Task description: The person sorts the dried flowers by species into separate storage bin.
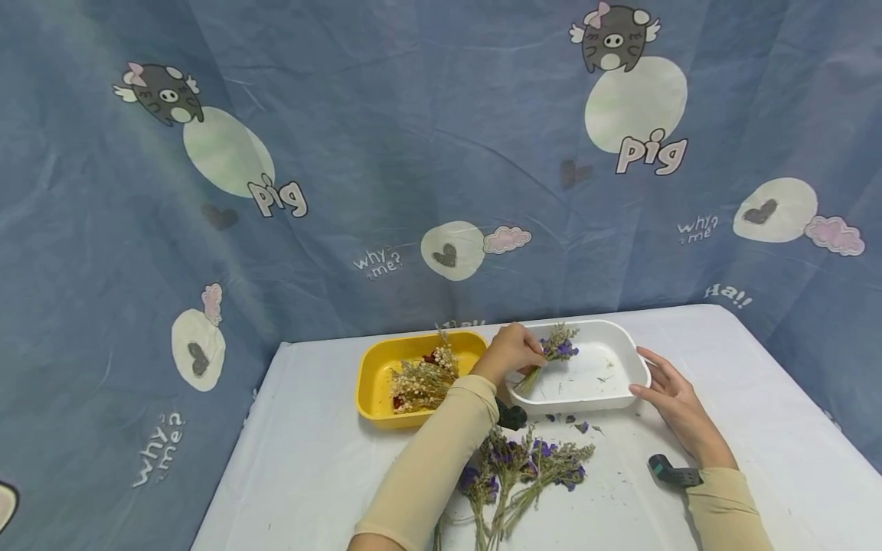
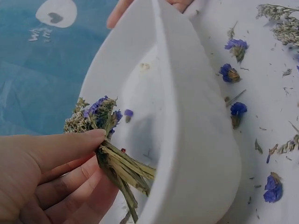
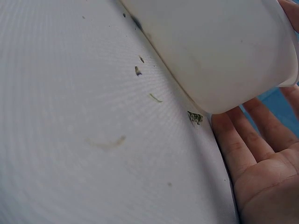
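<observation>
Left hand (image 1: 511, 355) is pinching a dried-flower bunch (image 1: 558, 349) by its upper stems (image 2: 122, 165), inside the white tray (image 1: 586, 389), left end; right hand (image 1: 675, 396) is bracing the other end, fingers extended. Bunch is probably weighing little; stems stiff, flower heads (image 2: 102, 108) brittle. Stems are looking safest to grip.

Two hands (image 1: 513, 353) (image 1: 678, 402), two trays (image 1: 586, 380) (image 1: 377, 379), one held flower bunch (image 1: 560, 350)

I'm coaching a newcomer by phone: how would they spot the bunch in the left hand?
On the table, find the white tray, right of the yellow tray. At the white tray's left end, the left hand pinches a purple-flowered bunch. Unlike the purple sprigs on the table, this one is held.
</observation>
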The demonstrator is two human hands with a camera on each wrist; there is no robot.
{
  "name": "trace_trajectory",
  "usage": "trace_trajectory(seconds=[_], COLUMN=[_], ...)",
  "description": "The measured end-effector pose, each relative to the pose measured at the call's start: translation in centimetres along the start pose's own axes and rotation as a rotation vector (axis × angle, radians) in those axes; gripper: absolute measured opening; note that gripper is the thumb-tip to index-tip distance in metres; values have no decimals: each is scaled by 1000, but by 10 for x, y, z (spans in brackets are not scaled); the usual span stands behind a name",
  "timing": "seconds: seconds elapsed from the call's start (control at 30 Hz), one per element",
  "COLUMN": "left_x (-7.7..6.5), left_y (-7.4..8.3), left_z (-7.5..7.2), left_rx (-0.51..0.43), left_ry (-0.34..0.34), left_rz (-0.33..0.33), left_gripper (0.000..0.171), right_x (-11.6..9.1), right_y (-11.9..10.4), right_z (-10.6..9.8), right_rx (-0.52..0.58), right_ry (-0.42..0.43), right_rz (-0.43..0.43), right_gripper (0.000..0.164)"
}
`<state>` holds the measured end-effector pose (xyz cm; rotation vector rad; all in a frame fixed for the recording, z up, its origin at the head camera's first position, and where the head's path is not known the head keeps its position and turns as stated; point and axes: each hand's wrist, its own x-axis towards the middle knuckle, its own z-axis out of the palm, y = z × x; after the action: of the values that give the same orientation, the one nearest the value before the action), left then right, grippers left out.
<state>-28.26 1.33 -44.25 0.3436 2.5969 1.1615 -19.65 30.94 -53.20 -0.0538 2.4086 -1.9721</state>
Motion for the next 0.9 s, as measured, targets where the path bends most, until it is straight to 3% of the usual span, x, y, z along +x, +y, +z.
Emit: trace_trajectory(seconds=[0.2, 0.5, 0.67, 0.9], left_x=[0, 4, 1, -6], left_y=[2, 6, 6, 4], left_z=[8, 17, 14, 1], left_rx=[151, 397, 398, 244], left_ry=[21, 54, 36, -32], left_rz=[40, 36, 48, 119], left_gripper=[9, 26, 26, 12], right_x=[0, 0, 0, 0], right_y=[1, 0, 0, 1], right_z=[0, 0, 0, -1], right_rx=[3, -2, -20, -3], right_ry=[-6, -5, -2, -6], right_rz=[-6, 16, 20, 0], right_gripper=[79, 79, 80, 80])
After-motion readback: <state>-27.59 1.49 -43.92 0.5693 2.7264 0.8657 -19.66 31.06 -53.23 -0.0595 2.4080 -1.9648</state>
